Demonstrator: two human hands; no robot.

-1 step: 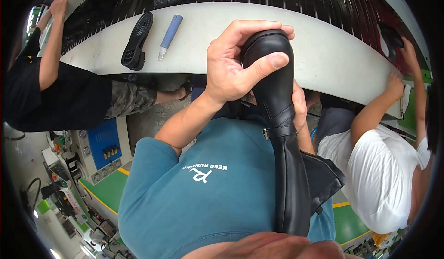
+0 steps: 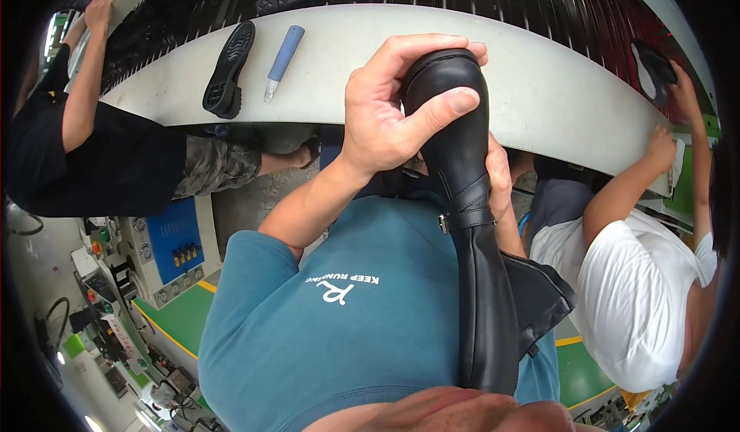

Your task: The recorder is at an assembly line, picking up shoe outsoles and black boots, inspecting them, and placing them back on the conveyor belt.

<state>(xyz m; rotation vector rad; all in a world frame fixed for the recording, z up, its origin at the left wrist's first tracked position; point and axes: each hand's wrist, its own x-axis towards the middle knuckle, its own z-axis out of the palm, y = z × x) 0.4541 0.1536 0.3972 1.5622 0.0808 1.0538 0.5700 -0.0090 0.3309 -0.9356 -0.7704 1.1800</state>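
Tall black leather boot (image 2: 470,224) stands toe-up in front of the teal shirt, and the left hand (image 2: 389,112) is clamped over its rounded toe, thumb pressed across the front. The right hand (image 2: 499,181) grips the boot's far side at the ankle, mostly hidden. Beyond the grip, on the curved white table (image 2: 539,85), lie 1 black rubber sole (image 2: 228,70) and 1 blue-handled tool (image 2: 284,60).

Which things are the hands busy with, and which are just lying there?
In hand:
black boot, gripped at the toe by the left hand; the right hand is behind it.

Lying about:
black shoe sole and blue-handled tool on the white table, untouched.
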